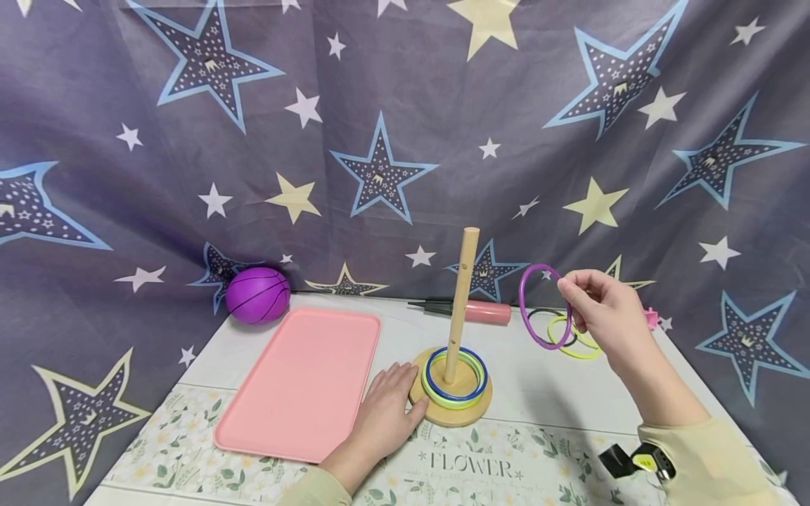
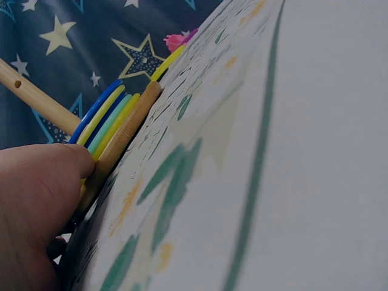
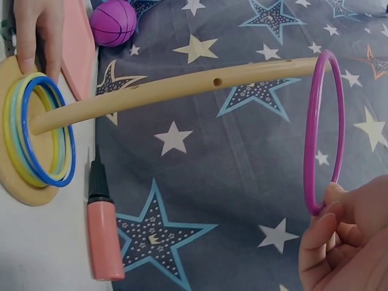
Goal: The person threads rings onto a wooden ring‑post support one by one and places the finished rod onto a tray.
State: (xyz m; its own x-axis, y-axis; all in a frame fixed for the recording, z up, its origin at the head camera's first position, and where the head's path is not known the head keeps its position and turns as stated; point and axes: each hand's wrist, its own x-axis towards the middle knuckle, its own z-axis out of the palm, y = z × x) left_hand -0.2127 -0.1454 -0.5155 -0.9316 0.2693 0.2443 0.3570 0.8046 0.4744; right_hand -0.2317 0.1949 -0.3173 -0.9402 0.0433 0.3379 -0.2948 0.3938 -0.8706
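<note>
In the head view, from the round pale wooden base (image 1: 452,419), free counter (image 1: 538,404) stretched toward three o'clock, and free air parted the upright wooden post (image 1: 462,302) from the thin purple plastic ring (image 3: 311,139) at two. The left hand (image 1: 387,409) blocked nine; a pink-and-black cylindrical pump (image 1: 489,312) lay at one, before the grey star-printed fabric curtain (image 1: 405,77) barring twelve.

At far right, the right hand (image 1: 604,309) and purple ring (image 3: 311,133) partly cover a black ring (image 1: 545,310) and a yellow ring (image 1: 583,356), and a pink object (image 1: 651,318) there shows too little to name. The wooden post (image 1: 465,277) crosses the pink hand pump (image 1: 489,312), and the left hand (image 1: 387,409) hides the near right corner of the pink tray (image 1: 306,379). The script (image 1: 471,474) beneath "FLOWER" is too small to read.
</note>
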